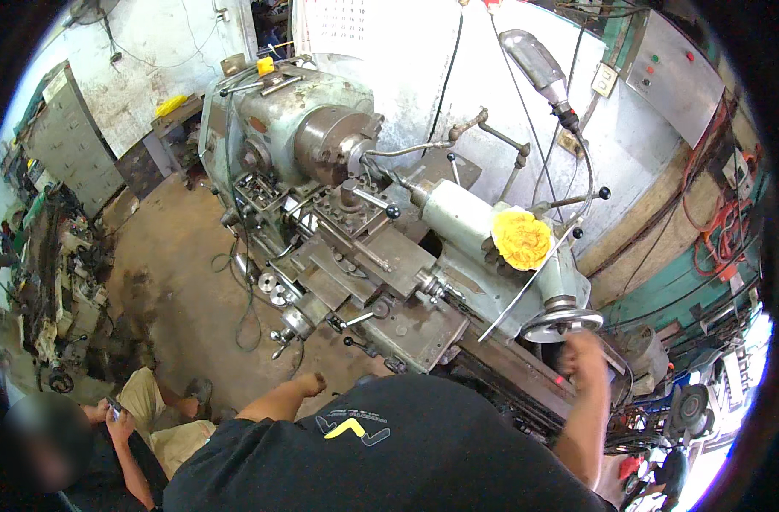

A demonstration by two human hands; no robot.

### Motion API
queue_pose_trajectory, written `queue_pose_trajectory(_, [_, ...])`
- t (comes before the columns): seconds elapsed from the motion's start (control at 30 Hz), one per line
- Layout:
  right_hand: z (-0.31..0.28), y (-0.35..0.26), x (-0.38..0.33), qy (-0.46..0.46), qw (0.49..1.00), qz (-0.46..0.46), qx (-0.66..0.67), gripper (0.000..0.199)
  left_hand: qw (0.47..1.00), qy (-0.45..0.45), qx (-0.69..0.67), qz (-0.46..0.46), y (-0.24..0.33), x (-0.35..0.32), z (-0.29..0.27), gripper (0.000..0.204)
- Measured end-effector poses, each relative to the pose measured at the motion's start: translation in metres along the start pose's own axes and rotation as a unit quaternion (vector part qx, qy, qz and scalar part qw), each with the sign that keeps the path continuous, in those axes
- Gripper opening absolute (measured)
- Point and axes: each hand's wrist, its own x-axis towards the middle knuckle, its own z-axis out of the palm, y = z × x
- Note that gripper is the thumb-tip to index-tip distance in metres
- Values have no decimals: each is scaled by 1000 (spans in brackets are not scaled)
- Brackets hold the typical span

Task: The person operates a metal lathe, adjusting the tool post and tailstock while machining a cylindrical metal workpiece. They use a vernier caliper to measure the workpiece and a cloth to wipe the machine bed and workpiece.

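Observation:
I stand over a grey-green metal lathe [338, 196] that runs from upper left to lower right. My right hand [584, 358] is blurred, just below the tailstock handwheel [563, 322], and something small and reddish shows at its fingers. My left hand [308, 384] hangs as a loose fist near the carriage apron [406, 328] and its small crank handles, touching nothing. A yellow rag [522, 239] lies on the tailstock [466, 222]. The chuck [329, 141] sits at the headstock end.
A seated person [107, 444] at lower left holds a small dark object. Machine parts crowd the left wall by a grey cabinet [69, 141]. A work lamp [539, 68] hangs over the lathe. A grey switch box [675, 77] and orange cables [722, 230] are on the right.

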Motion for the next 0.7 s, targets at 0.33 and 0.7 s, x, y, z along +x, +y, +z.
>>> queue_pose_trajectory(0.33, [22,50,33,-95,933,-90,-336,34,998,48,26,-23,25,-4,-2,44])
queue_pose_trajectory(0.7, [22,58,46,-16,766,-206,-609,39,995,-7,57,-85,-1,-16,21,42])
